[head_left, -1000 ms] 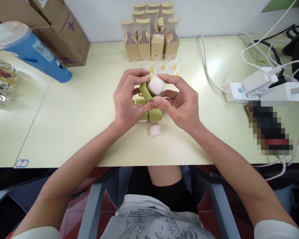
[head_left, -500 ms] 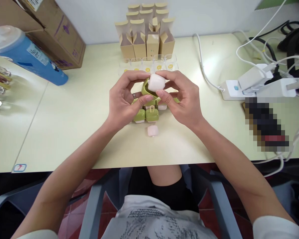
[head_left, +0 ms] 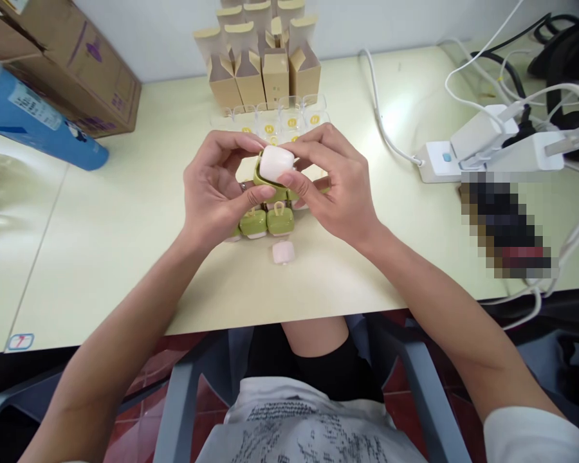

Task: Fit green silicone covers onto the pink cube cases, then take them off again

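My left hand point(head_left: 210, 186) holds a hollow olive-green cover point(head_left: 259, 175) by its sides, thumb in front and fingers behind. A small white rounded case point(head_left: 276, 163) is pinched by my right hand point(head_left: 340, 183) and sits tilted at the mouth of the cover, partly inside it. My right thumb presses on the case's lower right corner. Below my hands stand several green-covered cases with loops, among them one green case point(head_left: 280, 220); others are partly hidden by my hands. Nearer to me lies a loose pale pink case point(head_left: 284, 252).
Several open tan cartons point(head_left: 249, 76) stand against the wall, with clear plastic pieces point(head_left: 292, 121) bearing yellow marks before them. A blue cup point(head_left: 43, 119) and a cardboard box point(head_left: 94, 71) are at left. On the right are a white power strip point(head_left: 437, 162), cables and a pixelated object point(head_left: 504, 225).
The camera view has shifted, so the table things appear further left. The white case now lies more squarely over the green cover's opening. Both hands keep their hold.
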`<state>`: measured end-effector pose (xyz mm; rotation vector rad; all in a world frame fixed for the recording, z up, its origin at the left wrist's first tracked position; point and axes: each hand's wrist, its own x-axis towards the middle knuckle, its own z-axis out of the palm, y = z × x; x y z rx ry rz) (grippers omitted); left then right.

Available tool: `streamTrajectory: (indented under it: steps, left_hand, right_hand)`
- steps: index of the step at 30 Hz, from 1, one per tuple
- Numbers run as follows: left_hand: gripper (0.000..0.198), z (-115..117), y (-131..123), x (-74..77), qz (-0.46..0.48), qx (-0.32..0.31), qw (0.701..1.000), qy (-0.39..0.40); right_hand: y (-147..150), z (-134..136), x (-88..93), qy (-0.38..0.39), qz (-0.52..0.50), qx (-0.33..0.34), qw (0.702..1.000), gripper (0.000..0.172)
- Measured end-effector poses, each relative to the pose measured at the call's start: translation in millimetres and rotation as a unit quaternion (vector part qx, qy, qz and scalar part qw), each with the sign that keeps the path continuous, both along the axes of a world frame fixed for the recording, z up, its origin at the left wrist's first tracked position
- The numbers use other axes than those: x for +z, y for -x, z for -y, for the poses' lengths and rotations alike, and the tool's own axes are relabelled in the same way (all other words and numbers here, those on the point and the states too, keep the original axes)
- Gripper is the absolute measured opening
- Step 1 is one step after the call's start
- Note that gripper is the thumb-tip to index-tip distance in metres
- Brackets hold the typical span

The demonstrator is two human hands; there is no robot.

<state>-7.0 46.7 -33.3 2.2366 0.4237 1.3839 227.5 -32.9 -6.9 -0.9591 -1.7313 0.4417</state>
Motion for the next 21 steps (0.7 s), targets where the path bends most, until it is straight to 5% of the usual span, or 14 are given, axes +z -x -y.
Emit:
streamTrajectory:
  steps: [5, 10, 15, 21]
  left_hand:
    - [0.060, 8.6, -2.9, 7.5, 0.015, 0.023, 0.999, 0.016]
    - [0.057, -0.6, 1.3, 2.9, -0.012, -0.035, 0.999, -0.008]
    - [0.041, 11.0, -3.4, 6.0, 0.031, 0.000, 0.999, 0.024]
    - [0.051, 1.5, -0.7, 0.9, 0.013, 0.012, 1.000, 0.016]
  right_hand:
    - [3.0, -2.3, -6.0, 0.027, -0.001, -0.004, 1.000, 0.055]
    - [5.1, -2.5, -6.7, 0.023, -0.008, 0.018, 1.000, 0.051]
    - [6.2, 1.8, -1.6, 0.021, -0.092, 0.080, 0.992, 0.051]
    - [7.6, 3.2, -2.4, 0.045, -0.107, 0.060, 0.991, 0.042]
